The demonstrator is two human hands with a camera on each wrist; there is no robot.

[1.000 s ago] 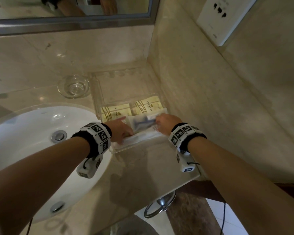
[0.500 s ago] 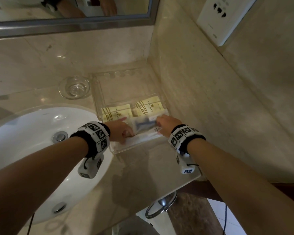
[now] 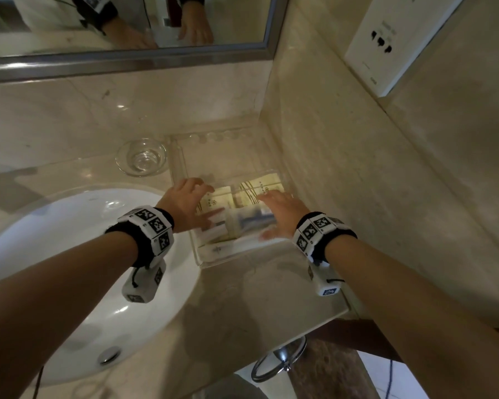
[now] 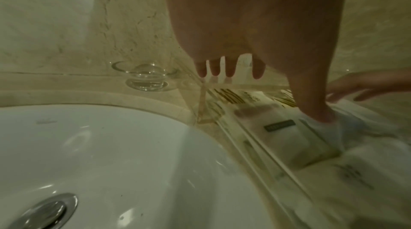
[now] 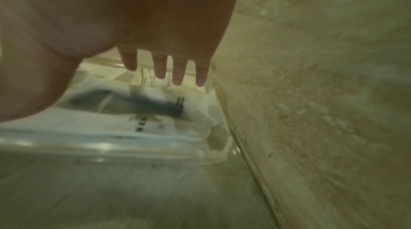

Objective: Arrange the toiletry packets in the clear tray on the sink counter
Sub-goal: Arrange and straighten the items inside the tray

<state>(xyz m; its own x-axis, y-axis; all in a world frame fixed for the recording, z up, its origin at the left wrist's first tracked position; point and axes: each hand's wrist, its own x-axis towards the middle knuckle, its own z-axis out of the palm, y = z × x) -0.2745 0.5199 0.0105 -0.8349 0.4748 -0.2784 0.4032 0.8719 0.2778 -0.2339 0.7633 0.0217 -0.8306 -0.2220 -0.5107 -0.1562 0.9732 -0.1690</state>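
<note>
Both hands lifted off packets since earlier; left hand (image 3: 185,201) and right hand (image 3: 281,210) spread wide, nothing held, above clear tray (image 3: 231,256).

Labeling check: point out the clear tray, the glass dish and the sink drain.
clear tray (image 3: 244,256): head view, near front wall.
glass dish (image 3: 141,157): head view, centre of the bowl.
sink drain (image 4: 45,212): left wrist view, metal stopper top.

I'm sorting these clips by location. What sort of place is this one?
A bathroom, most likely a hotel's. A white sink basin is set into a marble counter under a framed mirror, and a clear tray in the corner holds single-use toiletry packets, which suggests guest lodging.
</note>
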